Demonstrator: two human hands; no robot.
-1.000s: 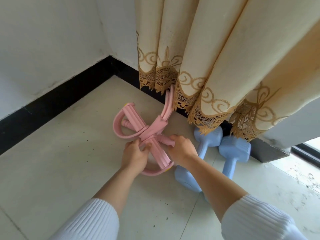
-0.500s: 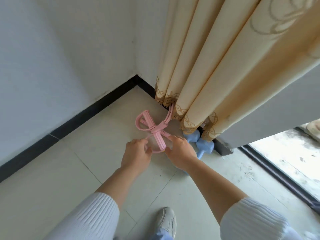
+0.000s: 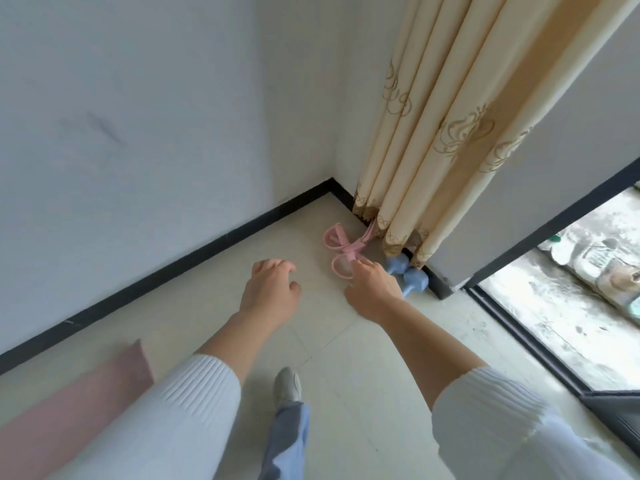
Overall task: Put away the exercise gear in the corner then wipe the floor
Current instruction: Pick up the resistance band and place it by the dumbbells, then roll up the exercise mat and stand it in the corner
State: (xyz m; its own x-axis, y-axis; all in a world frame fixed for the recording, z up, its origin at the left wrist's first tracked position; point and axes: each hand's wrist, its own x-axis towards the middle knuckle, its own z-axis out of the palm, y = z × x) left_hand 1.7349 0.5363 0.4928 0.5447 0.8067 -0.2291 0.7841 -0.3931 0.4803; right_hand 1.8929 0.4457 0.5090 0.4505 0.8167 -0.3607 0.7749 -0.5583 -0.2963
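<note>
Hands were what had changed in that last second. Where both had been down on the pink pull band [image 3: 341,244], fingers busy at its middle, the person had now straightened up and drawn back, so that a shoe [image 3: 287,384] showed on the floor [image 3: 214,306] below. The left hand [image 3: 272,292] hung free over the tiles, fingers loosely spread and holding nothing. The right hand [image 3: 372,289] lingered nearer the gear, its knuckles toward me and its fingertips folded out of sight in line with the band's near loop (I could not tell whether it was pinching that loop or had already let go). The band itself lay flat on the tiles, its far end tucked under the hem of the curtain [image 3: 433,133]. The blue dumbbells [image 3: 405,275] sat just beside it, side by side against the skirting [image 3: 438,282]. To my eye that meant these pieces were stowed in the corner and the placing was as good as finished. A pink mat [image 3: 86,403] lay well apart, back along the left side, though, so I judged it might want moving before any wiping of the floor began.
</note>
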